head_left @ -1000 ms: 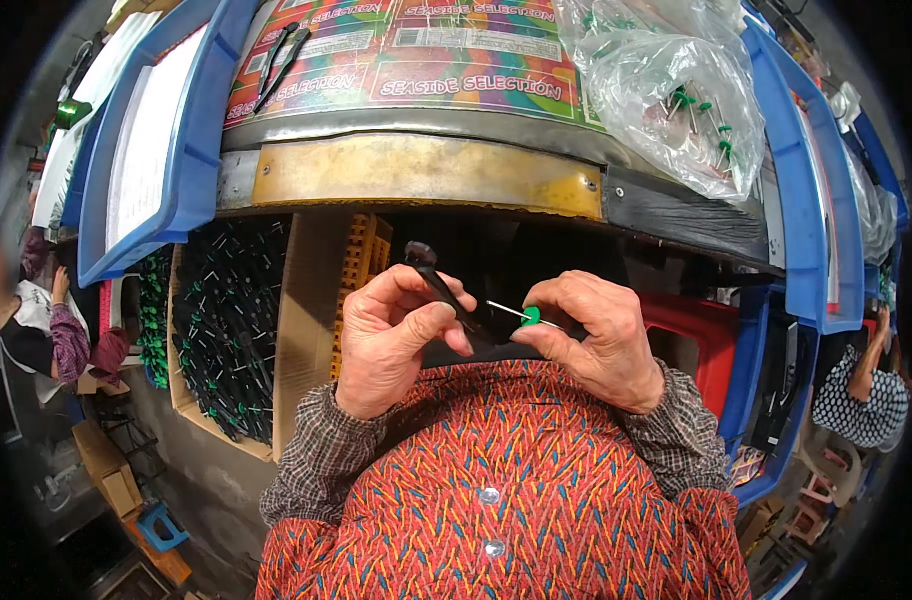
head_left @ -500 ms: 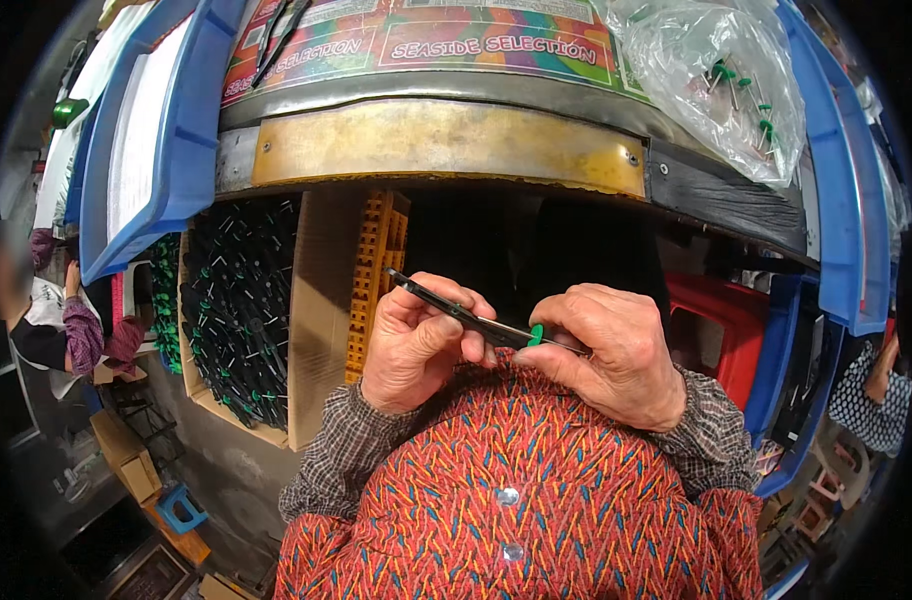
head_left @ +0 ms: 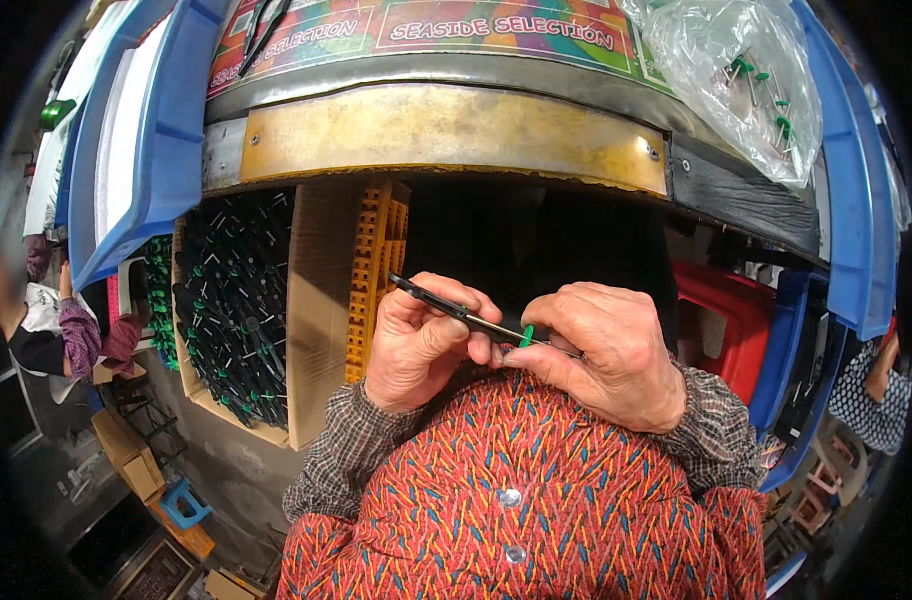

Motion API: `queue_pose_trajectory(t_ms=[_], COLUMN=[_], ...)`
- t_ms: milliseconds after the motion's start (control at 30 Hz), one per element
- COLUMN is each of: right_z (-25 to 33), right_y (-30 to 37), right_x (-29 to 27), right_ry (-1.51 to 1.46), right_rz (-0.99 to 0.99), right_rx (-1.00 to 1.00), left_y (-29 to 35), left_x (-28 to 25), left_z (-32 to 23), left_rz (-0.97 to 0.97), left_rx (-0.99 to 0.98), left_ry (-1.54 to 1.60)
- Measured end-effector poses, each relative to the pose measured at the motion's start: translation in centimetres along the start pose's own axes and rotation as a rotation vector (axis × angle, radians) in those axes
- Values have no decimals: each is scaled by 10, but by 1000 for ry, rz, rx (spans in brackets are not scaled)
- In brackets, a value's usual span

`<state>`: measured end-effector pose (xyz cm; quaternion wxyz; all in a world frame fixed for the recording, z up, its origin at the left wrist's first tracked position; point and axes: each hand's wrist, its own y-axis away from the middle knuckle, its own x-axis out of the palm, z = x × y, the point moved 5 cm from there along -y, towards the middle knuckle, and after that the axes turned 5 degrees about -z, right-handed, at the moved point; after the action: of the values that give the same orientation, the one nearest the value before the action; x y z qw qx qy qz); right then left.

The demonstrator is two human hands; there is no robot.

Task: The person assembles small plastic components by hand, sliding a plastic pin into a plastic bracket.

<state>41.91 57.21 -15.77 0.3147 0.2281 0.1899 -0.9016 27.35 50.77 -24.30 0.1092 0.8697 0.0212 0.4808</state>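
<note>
Both hands meet in front of my body, below the bench edge. My left hand point(head_left: 421, 340) is closed on a slim black stick-like piece point(head_left: 431, 299), pinched between thumb and fingers, its dark end sticking out at the upper left. My right hand point(head_left: 611, 350) pinches a small part with a green round head point(head_left: 527, 336) and a thin metal shaft that shows beyond the fingertips. The green head sits at the lower right end of the black piece. The exact join between them is too small to make out.
A carton point(head_left: 311, 330) with many black and green pieces stands left, beside an orange perforated strip point(head_left: 369, 290). The bench edge point(head_left: 456, 130) has a brass-coloured plate; a clear bag point(head_left: 741, 90) with green-headed pins lies on top. Blue bins point(head_left: 141, 150) flank it. Another person's arm point(head_left: 81, 330) shows left.
My right hand has shifted slightly left and up with the green-headed part, and the green head looks turned more edge-on. The left hand stays almost in place. The view has shifted a little.
</note>
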Motion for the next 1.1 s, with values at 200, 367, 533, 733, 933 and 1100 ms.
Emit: queue_pose_trajectory(t_ms=[200, 367, 533, 733, 933, 1100], right_z=[-2, -3, -4, -5, -10, -21], right_y=[-1, -1, -1, -1, -1, 3], right_x=[2, 4, 4, 5, 4, 8], right_ry=[12, 2, -3, -27, -137, -314], right_rz=[7, 12, 6, 4, 16, 59], right_rx=[5, 17, 21, 41, 154, 373], left_y=[-1, -2, -2, -2, -4, -4], left_x=[-4, -4, -4, -1, 4, 12], left_z=[1, -1, -2, -6, -15, -26], left_rz=[-8, -9, -12, -34, -48, -65], left_rx=[-7, 10, 23, 40, 135, 203], left_ry=[-9, -25, -62, -112, -347, -562])
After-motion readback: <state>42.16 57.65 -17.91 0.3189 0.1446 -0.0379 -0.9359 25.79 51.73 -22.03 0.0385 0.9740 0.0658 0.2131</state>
